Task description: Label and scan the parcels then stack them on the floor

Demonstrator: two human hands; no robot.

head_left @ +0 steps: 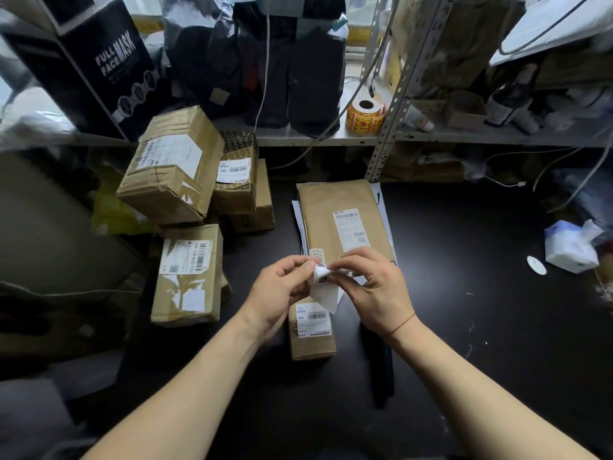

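Both hands, left (282, 287) and right (371, 280), pinch a white label (326, 288) above a small parcel (311, 330); a flat brown parcel (341, 214) lies beyond, stacked boxes (175, 167) far left, a sticker roll (365, 116) on the shelf.

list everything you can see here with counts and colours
table: 1, black, centre
shelf: 1, grey metal, at back
label: 1, white, mid-air above the table
small parcel: 1, brown, on the table below the label
flat parcel: 1, brown, on the table beyond the label
boxes: at least 4, brown, piled at left
sticker roll: 1, yellow and red, on the shelf
mask box: 1, black, upper left
left hand: 1, pinching the label
right hand: 1, pinching the label
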